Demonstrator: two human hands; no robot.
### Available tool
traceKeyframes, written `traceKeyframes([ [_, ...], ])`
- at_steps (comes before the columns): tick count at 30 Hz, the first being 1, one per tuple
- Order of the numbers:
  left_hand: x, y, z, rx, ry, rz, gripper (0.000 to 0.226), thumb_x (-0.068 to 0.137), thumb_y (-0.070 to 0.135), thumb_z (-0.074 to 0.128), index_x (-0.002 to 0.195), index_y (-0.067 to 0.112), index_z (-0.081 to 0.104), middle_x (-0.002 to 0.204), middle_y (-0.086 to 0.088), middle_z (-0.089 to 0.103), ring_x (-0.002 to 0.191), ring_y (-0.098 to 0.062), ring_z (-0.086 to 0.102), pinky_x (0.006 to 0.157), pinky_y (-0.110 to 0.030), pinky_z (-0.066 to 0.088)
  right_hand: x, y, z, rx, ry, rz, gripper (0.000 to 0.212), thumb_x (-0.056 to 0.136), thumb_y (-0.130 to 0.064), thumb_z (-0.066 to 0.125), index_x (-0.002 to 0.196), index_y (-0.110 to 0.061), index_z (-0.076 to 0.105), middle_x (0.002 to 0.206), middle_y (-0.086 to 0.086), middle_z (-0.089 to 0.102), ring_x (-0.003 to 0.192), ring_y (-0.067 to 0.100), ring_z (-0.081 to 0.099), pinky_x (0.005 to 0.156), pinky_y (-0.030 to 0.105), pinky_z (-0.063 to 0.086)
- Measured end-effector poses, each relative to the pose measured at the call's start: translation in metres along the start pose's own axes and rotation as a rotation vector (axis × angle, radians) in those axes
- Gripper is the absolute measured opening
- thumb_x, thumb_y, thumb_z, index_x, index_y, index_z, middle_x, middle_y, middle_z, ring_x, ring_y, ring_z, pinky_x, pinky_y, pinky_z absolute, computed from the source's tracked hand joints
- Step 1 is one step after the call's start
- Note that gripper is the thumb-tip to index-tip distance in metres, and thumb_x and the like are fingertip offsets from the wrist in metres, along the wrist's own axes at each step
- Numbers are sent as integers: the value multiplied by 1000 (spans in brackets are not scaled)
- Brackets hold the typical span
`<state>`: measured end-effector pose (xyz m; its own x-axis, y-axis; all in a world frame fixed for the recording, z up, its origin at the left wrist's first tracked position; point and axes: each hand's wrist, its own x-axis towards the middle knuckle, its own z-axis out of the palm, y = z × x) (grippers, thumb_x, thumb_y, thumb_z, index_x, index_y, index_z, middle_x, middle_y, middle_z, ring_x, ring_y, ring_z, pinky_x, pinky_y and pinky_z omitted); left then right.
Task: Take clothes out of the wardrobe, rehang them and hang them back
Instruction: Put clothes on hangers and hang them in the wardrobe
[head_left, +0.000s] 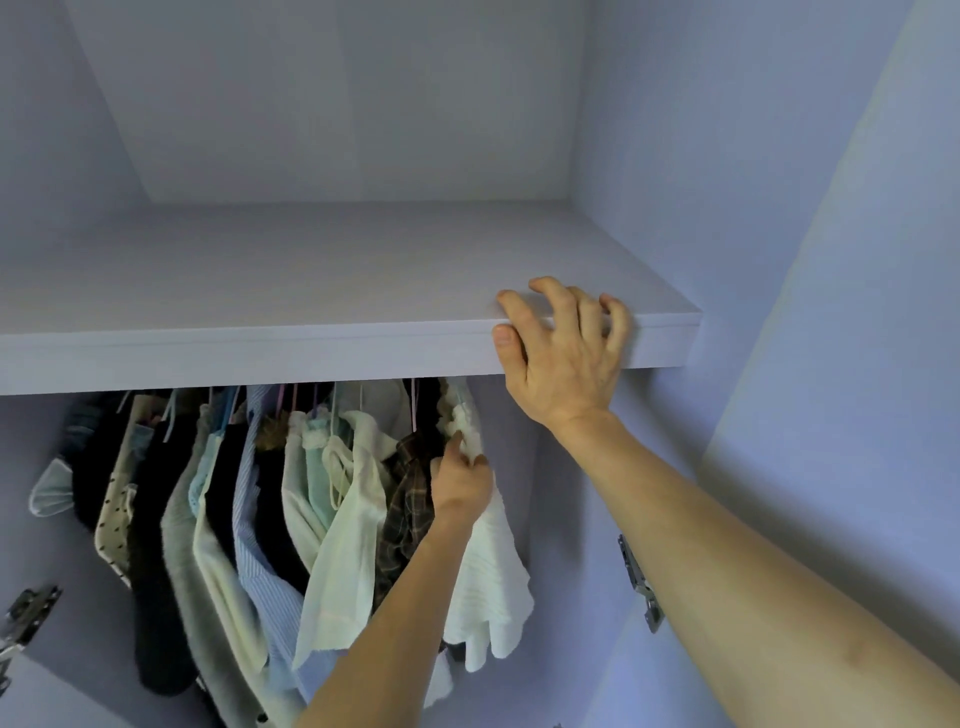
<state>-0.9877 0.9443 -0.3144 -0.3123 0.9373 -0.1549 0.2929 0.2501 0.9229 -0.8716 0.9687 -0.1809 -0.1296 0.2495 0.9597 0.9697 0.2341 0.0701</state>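
Both arms raised; left grip pinches white knit top; right grip curls fingers over shelf edge.

The hangers are hidden at the top by the shelf; fingertips of the left hand are buried in the white knitted top.

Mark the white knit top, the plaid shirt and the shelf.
white knit top (488, 577): head view, on its ribbed body.
plaid shirt (406, 519): head view, on its front panel.
shelf (260, 358): head view, on its front edge.
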Motion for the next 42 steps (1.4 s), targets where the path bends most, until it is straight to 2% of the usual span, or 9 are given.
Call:
traceKeyframes([
  [4, -23, -9, -36, 171, -170, 34, 62, 98, 26, 51, 156, 19, 29, 146, -13, 46, 132, -29, 47, 109, -35, 40, -2, -3, -2, 24, -82, 16, 39, 105, -44, 29, 119, -34, 64, 129, 0, 60, 118, 21, 46, 108, 50, 25],
  [8, -51, -8, -83, 271, -193, 158, 62, 99, 31, 53, 156, 24, 29, 152, -9, 43, 135, -30, 47, 106, -33, 41, 0, 4, -14, 57, -242, 56, 34, 103, -43, 36, 126, -34, 60, 134, 2, 56, 126, 23, 45, 112, 51, 20],
  [12, -88, -12, -152, 425, -139, 230, 62, 101, 35, 51, 157, 30, 24, 160, 0, 29, 124, -33, 56, 97, -40, 50, 7, 2, -43, 133, -357, 190, 40, 104, -42, 35, 133, -29, 59, 145, 5, 51, 137, 26, 40, 117, 55, 17],
  [15, -124, -35, -219, 513, -36, 226, 63, 102, 34, 51, 157, 31, 23, 161, 2, 26, 120, -16, 57, 89, -26, 49, -11, -23, -77, 307, -435, 350, 48, 101, -35, 47, 148, -27, 46, 162, 4, 30, 152, 25, 18, 120, 54, 13],
  [18, -175, -78, -282, 605, 93, 181, 59, 101, 35, 49, 156, 31, 26, 160, 1, 29, 143, -23, 32, 112, -35, 36, -56, -72, -122, 625, -532, 331, 49, 100, -26, 56, 148, -19, 48, 161, 5, 33, 152, 23, 23, 121, 50, 26],
  [21, -244, -130, -332, 646, 219, 63, 57, 101, 36, 49, 154, 34, 30, 157, 3, 33, 142, -23, 31, 110, -32, 34, -115, -136, -172, 911, -746, 319, 43, 100, -24, 58, 143, -22, 54, 156, -8, 41, 149, 7, 25, 120, 40, 31],
  [32, -556, -328, -374, 582, 482, -547, 55, 99, 39, 49, 152, 34, 35, 156, 4, 37, 143, -19, 32, 115, -31, 29, -261, -348, -335, 1257, -1401, -368, 40, 101, -37, 54, 141, -37, 55, 157, -19, 35, 148, -6, 12, 116, 13, 9],
  [36, -664, -363, -356, 456, 640, -771, 55, 99, 37, 50, 151, 26, 39, 153, 1, 41, 139, -20, 39, 112, -34, 35, -281, -397, -390, 1310, -1480, -684, 41, 102, -43, 50, 143, -41, 51, 159, -20, 32, 150, -2, 11, 124, 34, 18],
  [42, -814, -364, -289, 308, 956, -1082, 54, 101, 39, 47, 153, 27, 35, 157, 1, 35, 143, -20, 33, 115, -33, 28, -300, -443, -488, 1492, -1372, -1156, 45, 100, -48, 51, 144, -38, 51, 159, -16, 33, 151, 1, 11, 124, 32, 13],
])
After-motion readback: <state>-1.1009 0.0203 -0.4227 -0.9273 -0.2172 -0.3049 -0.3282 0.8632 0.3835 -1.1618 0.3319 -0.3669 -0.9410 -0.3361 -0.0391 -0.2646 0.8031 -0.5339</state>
